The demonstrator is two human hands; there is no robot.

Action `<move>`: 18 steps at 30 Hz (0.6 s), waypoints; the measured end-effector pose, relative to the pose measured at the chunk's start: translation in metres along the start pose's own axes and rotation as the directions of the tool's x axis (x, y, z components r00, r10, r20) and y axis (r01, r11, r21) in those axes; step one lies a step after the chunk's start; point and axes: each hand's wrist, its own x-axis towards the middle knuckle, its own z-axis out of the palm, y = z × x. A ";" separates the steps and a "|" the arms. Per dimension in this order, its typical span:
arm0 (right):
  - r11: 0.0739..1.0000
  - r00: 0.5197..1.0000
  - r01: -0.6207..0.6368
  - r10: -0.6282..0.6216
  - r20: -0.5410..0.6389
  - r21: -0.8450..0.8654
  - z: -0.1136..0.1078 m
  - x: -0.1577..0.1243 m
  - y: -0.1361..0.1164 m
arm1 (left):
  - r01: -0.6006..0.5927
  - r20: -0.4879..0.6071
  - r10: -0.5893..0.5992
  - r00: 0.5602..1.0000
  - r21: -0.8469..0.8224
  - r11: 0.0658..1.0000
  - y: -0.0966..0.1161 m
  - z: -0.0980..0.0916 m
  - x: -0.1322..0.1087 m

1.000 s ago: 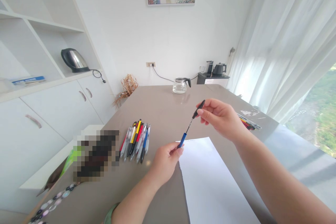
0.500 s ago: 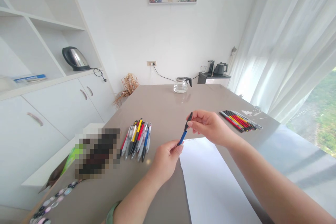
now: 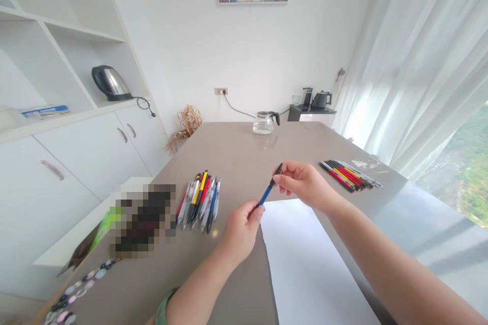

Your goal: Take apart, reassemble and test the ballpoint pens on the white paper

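Observation:
A blue pen (image 3: 267, 194) with a black upper part is held between both hands above the grey-brown table (image 3: 244, 152). My left hand (image 3: 241, 229) pinches its lower blue end. My right hand (image 3: 303, 183) grips the black upper end. The pen points up and to the right, with its two parts joined. A white sheet of paper (image 3: 308, 264) lies under the hands, at the near right of the table.
A bundle of several pens (image 3: 200, 199) lies left of my hands, another row of pens (image 3: 348, 173) to the right. A glass carafe (image 3: 264, 123) stands at the table's far end. A bead string (image 3: 76, 292) lies near left, beside a blurred patch.
My right hand came down and left toward my left hand. The black part, earlier pulled away with a thin refill showing, now sits against the blue barrel.

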 end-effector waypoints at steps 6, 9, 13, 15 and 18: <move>0.999 1.000 -0.027 0.027 -0.015 0.046 0.001 0.000 0.003 | 0.010 -0.035 -0.009 0.999 0.006 1.000 0.000 0.000 -0.001; 0.994 0.999 -0.034 0.037 -0.025 0.107 0.004 0.002 0.007 | 0.005 -0.073 -0.005 0.997 0.004 1.000 0.002 -0.001 -0.001; 0.968 0.996 -0.031 0.051 -0.074 0.251 0.012 0.005 0.014 | -0.030 -0.111 0.030 0.993 0.002 1.000 0.006 -0.002 -0.002; 0.951 0.991 -0.009 0.048 -0.121 0.310 0.016 0.005 0.016 | -0.033 -0.102 0.032 0.994 -0.008 0.999 0.006 -0.003 -0.002; 0.936 0.979 0.029 0.043 -0.197 0.349 0.021 0.005 0.017 | -0.021 -0.085 0.019 0.996 -0.027 0.999 0.006 -0.002 -0.002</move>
